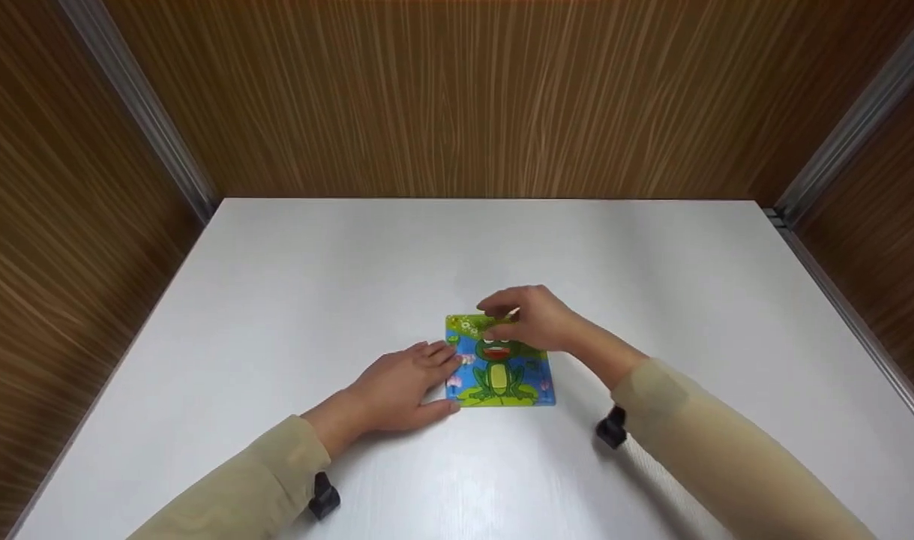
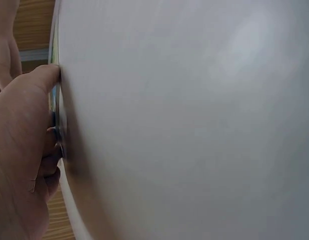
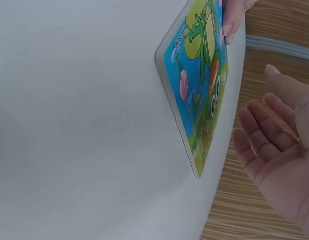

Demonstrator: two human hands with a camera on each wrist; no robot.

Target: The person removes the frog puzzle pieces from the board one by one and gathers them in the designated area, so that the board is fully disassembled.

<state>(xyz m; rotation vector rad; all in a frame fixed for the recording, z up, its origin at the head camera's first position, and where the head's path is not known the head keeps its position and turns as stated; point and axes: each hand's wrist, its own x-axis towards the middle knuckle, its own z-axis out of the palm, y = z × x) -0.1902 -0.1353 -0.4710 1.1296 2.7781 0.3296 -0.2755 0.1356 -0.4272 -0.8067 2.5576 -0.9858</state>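
A square, flat frog picture board [image 1: 499, 379] with a blue and green background lies on the white table. My left hand [image 1: 408, 386] rests beside it, palm down, its straight fingers touching the board's left edge. Over the board's upper part hovers my right hand [image 1: 539, 319], fingers loosely bent and apart. In the right wrist view nothing sits between the fingers of the right hand [image 3: 279, 140], and the frog board [image 3: 197, 85] lies below it. The left wrist view shows the left hand [image 2: 24, 125] with its thumb at the board's edge.
The white table [image 1: 337, 262] spreads around the board on all sides. Wood-grain panels [image 1: 442, 97] stand at the back and at both sides, joined by grey metal strips [image 1: 142, 105]. A small black clip [image 1: 612, 427] hangs at the right sleeve.
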